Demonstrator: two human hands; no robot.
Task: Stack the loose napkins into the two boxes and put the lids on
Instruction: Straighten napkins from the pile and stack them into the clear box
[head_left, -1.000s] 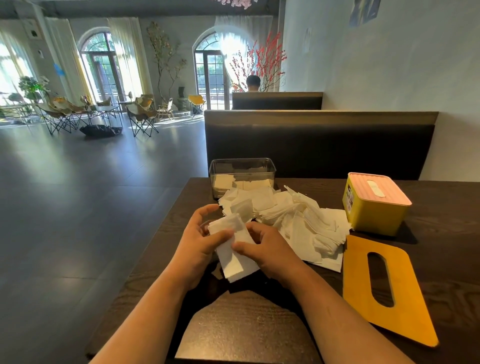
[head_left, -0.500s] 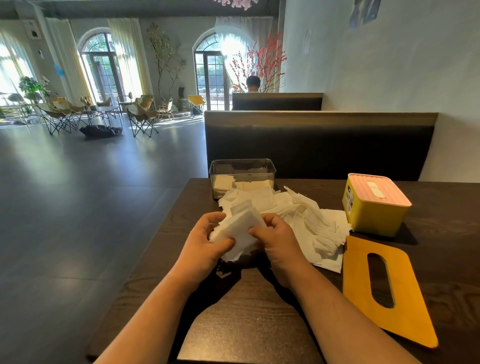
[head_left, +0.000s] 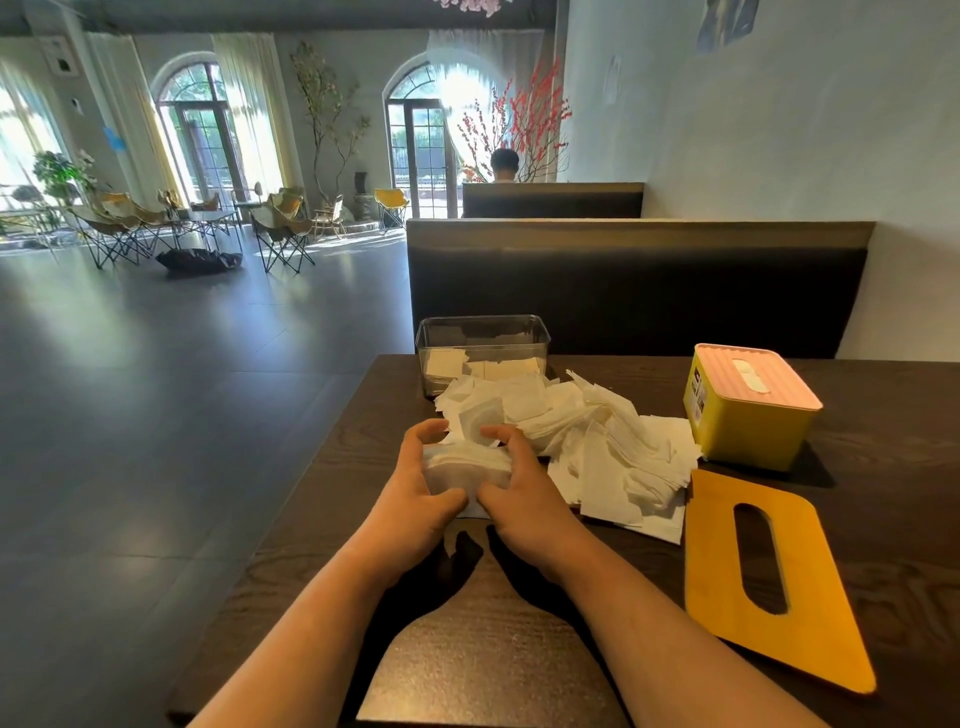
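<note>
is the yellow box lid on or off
On: the pink lid sits flat on top of the yellow box.

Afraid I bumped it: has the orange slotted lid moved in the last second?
No. The orange slotted lid still lies in front of the yellow box.

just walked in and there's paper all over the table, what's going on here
A person holds a small stack of napkins between the left hand and right hand, at the near edge of the loose napkin pile on the wooden table. The clear box behind the pile holds a few napkins and has no lid on. The yellow box to the right is closed with its pink lid; an orange slotted lid lies flat near it.
</note>
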